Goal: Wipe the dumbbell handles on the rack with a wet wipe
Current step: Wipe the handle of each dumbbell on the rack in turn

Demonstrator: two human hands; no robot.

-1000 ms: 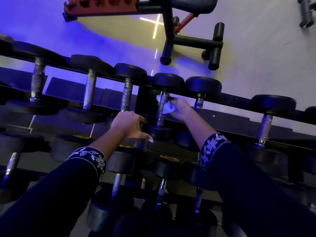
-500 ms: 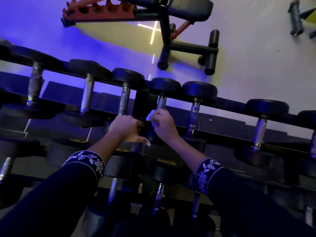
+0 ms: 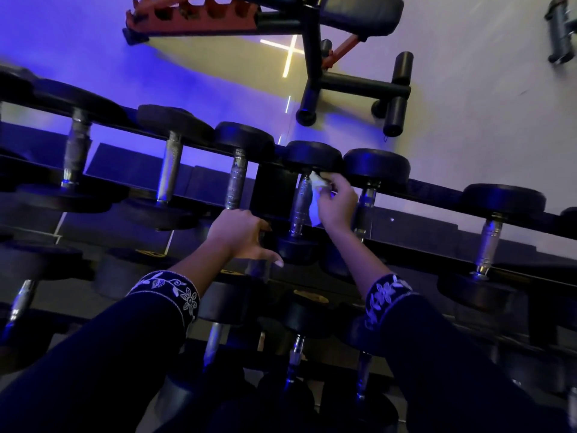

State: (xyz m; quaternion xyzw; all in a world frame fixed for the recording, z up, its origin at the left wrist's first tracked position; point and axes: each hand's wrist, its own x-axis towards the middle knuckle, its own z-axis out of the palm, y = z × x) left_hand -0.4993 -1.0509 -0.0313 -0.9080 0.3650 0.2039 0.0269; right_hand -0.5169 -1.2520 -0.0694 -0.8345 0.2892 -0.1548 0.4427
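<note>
The dumbbell handles are knurled, shiny metal. Their heads look matt black rubber. The wet wipe is soft white cloth.

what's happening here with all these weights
A person is wiping down weights on a rack. The right hand pinches a white wet wipe against the metal handle of a top-row dumbbell, up near its far head. The left hand grips the rack just left of that dumbbell. A weight bench stands on the floor beyond.
</note>
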